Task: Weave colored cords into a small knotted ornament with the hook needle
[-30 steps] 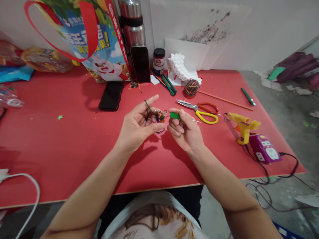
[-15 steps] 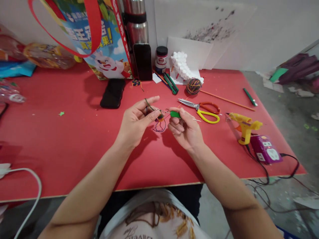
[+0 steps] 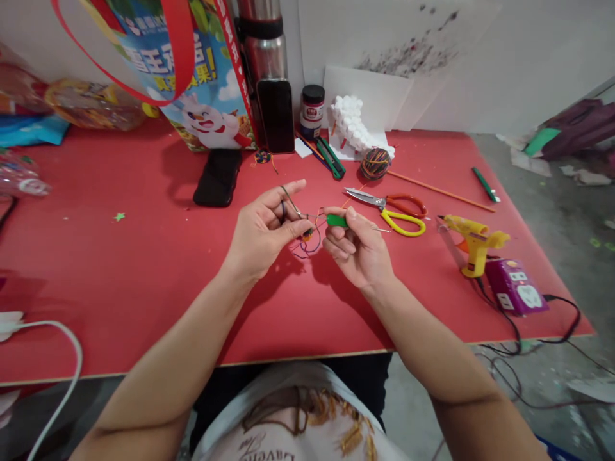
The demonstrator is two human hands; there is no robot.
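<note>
My left hand (image 3: 264,234) pinches a small multicoloured crochet piece (image 3: 306,235) between thumb and fingers, and dark yarn is looped over its raised index finger. Loose yarn ends dangle below the piece. In my right hand (image 3: 358,246) is a crochet hook (image 3: 336,220) with a green grip, its metal shaft pointing left at the piece and the yarn. The hook's tip lies close to my left fingertips; whether a loop sits on it is too small to tell. Behind my right hand rests a multicoloured yarn ball (image 3: 375,163), with an orange strand trailing toward the hands.
Scissors (image 3: 387,208) with red and yellow handles lie right of my hands. Further right are a yellow glue gun (image 3: 473,240) and a purple power box (image 3: 516,287) with cables. A black phone (image 3: 218,178), a green cutter (image 3: 330,158) and a paint jar (image 3: 312,112) stand or lie behind.
The hook's metal end has moved slightly relative to the left fingertips, toward the yarn by the index finger. The crochet piece has shifted a little down and left in the pinch.
</note>
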